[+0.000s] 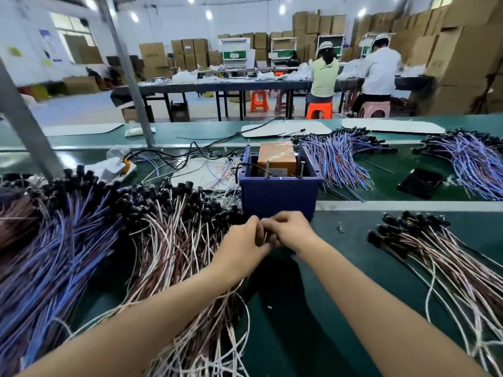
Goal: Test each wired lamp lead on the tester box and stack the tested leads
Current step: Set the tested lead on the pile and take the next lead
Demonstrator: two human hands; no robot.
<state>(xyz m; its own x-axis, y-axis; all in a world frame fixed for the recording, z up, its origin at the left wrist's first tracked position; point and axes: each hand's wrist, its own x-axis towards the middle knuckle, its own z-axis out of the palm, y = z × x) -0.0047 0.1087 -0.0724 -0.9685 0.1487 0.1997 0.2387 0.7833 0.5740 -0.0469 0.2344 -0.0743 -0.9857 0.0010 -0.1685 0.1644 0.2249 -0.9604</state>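
A: Bench entry, starting at the far left. What is there?

B: A heap of blue-wired leads (54, 254), black lamp ends away from the person and wires running to the near edge. Touching it on the right is a heap of brown-and-white leads (174, 240), laid the same way.

A: Left hand?

B: The left hand (242, 246) is over the green belt (340, 268), just right of the brown-and-white heap. Its fingers are curled in, tips drawn to the thumb.

A: Clamped on what?

B: One lead (264, 237). A short run of pale wire shows where the two hands meet. The fingers hide its lamp end, so I cannot tell which hand has which end.

A: Right hand?

B: The right hand (288, 229) meets the left at the fingertips. Its fingers are bent round and pinch the same lead.

A: Position against the tester?

B: Both hands are just in front of the near wall of the blue tester box (277, 197). The lead sits below the rim, apart from the upright pins (302, 165) inside. An orange block (276, 157) stands at the back of the box.

A: Further right?

B: A stack of brown-and-white leads (435, 254) lies on the belt, well apart from the hands, its wires fanning toward the near right. Behind it a dark phone (420, 182) lies flat.
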